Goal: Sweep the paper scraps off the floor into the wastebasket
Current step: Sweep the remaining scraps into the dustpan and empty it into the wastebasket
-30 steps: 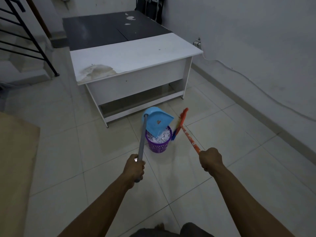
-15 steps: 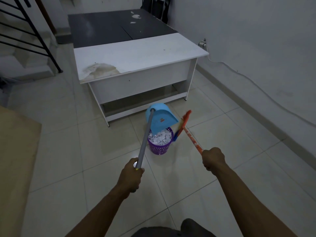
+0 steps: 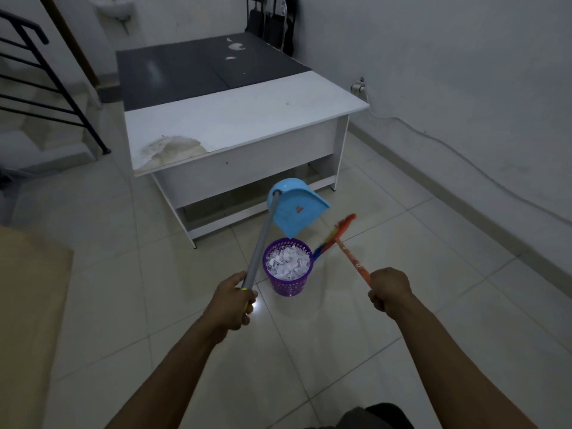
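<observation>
1. The floor (image 3: 402, 320) was pale, glossy square tile, with a bright spot of glare just beside my left hand.
2. The white desk (image 3: 241, 125) stood at 12 o'clock, as it had a second earlier. Its long edge ran from 9 to 3, and its flat, smooth top was stained at the near left corner.
3. The dustpan (image 3: 297, 212) had hung lower a second before, covering part of the basket's mouth. Now only its lowest corner reached over the far rim. Its straight grey handle (image 3: 263, 239) ran from my left hand toward 1 o'clock. The smooth blue plastic pan was tipped mouth down.
4. The broom (image 3: 353, 262) had an orange stick running from my right hand toward 11 o'clock. Its blurred orange-and-blue head lay from 7 to 1, with its lower end at the basket's 3 o'clock. I could not tell whether they touched.
5. The wastebasket (image 3: 288, 280) stood upright on the tiles in front of the desk. It was round, purple, perforated plastic.
6. My left hand (image 3: 233, 300) was wrapped around the end of the dustpan handle. My right hand (image 3: 390, 292) was fisted around the broom stick.
7. The paper scraps (image 3: 288, 262) were white, crumpled shreds, heaped inside the basket up to its rim.
</observation>
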